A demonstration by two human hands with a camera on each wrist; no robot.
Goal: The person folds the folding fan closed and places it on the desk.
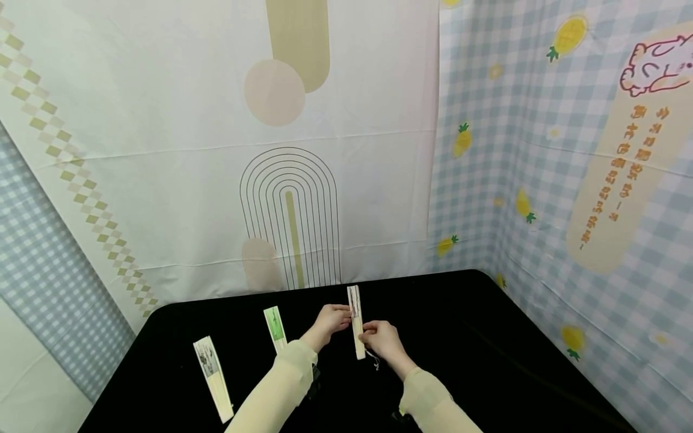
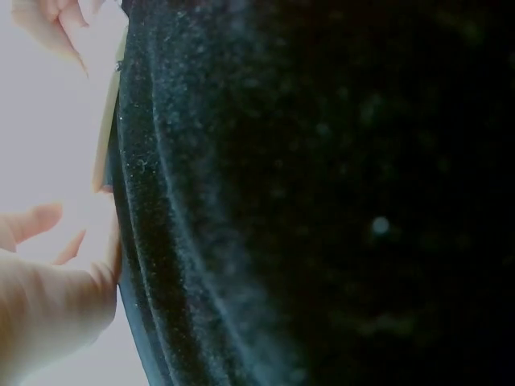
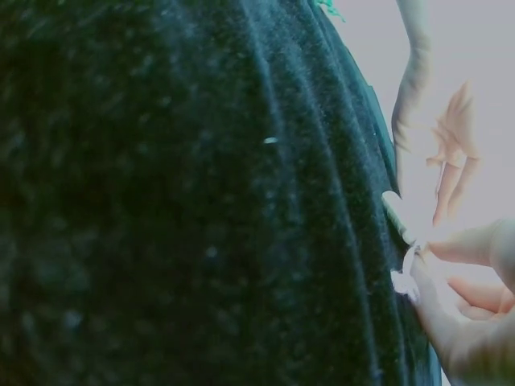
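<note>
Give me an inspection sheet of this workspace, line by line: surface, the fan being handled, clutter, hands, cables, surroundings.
Surface: black cloth-covered table, dark and fuzzy in both wrist views.
Job's things: closed folding fan lying at table centre, a small tassel cord at its near end.
Clutter: green closed fan to the left; white closed fan further left, near the table's front edge.
Hands: left hand holds the central fan's left side; right hand pinches its near end.
Cables: nothing seen.
Surroundings: cream patterned backdrop behind, blue checked pineapple cloth on the right.
</note>
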